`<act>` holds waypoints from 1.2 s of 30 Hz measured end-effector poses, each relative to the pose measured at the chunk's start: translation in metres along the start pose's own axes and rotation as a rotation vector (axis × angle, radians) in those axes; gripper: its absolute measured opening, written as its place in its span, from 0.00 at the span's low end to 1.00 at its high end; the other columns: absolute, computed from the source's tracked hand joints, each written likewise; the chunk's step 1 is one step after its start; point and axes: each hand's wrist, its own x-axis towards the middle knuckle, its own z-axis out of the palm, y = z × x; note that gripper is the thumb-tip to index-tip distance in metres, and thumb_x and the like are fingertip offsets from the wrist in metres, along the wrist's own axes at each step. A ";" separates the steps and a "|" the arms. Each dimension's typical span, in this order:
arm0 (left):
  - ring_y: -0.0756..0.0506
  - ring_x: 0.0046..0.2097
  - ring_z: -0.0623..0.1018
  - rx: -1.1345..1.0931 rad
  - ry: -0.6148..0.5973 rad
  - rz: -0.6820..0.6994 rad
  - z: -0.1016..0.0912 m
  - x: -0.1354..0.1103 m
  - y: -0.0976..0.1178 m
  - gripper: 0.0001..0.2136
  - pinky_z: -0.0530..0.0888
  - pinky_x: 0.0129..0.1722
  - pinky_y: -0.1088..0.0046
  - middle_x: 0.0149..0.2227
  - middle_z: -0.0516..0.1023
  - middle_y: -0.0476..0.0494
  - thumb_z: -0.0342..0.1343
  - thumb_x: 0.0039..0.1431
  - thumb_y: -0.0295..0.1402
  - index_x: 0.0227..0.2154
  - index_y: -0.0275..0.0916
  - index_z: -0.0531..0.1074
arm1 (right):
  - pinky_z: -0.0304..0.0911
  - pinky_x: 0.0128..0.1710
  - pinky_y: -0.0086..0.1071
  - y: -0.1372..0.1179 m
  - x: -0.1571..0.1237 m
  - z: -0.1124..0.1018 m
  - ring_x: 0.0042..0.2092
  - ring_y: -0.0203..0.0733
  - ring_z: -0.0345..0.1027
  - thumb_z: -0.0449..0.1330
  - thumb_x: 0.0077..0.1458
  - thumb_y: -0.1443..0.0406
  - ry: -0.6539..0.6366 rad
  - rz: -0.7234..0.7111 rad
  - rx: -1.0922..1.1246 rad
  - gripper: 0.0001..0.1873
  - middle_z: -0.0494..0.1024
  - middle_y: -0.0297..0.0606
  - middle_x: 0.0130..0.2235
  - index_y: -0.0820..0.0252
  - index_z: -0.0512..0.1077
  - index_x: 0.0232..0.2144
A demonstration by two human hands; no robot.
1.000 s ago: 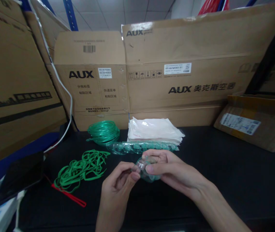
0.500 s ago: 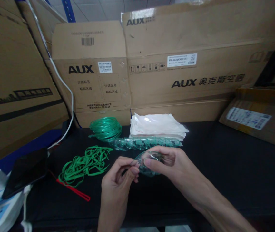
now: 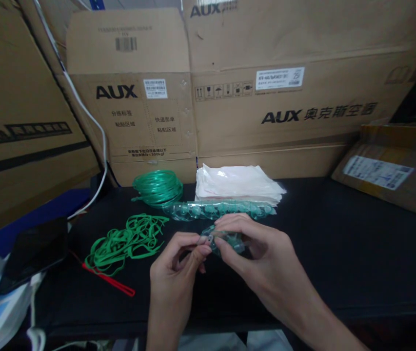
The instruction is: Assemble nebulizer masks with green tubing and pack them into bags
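Observation:
Over the black tabletop, both hands hold a small clear plastic packet (image 3: 231,240) that has a greenish tint. What lies inside it is hard to make out. My left hand (image 3: 180,258) pinches its left edge between thumb and fingertips. My right hand (image 3: 255,243) grips the packet from the right, thumb in front and fingers curled over the top, covering part of it. Just behind the hands is a long clear strip of round greenish pieces (image 3: 215,210). A tangle of flat green bands (image 3: 129,243) lies left of my left hand.
A coil of green tubing (image 3: 157,187) and a stack of white packets (image 3: 237,183) stand at the back, before large cardboard boxes (image 3: 149,122). A red loop tool (image 3: 110,280), a black phone-like slab (image 3: 34,256) and a white cable (image 3: 96,122) are left. A taped carton (image 3: 394,165) stands right.
The view has tilted down slightly, so the background sits higher. My right hand has turned a little, its fingers closing further over the packet. My left hand keeps its pinch.

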 end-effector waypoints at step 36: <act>0.51 0.26 0.67 0.276 -0.238 0.112 -0.006 -0.005 0.015 0.04 0.65 0.25 0.78 0.27 0.75 0.49 0.65 0.59 0.33 0.30 0.42 0.82 | 0.64 0.43 0.35 0.006 0.016 -0.041 0.43 0.43 0.72 0.72 0.52 0.55 -0.405 0.427 0.316 0.15 0.80 0.39 0.39 0.61 0.81 0.32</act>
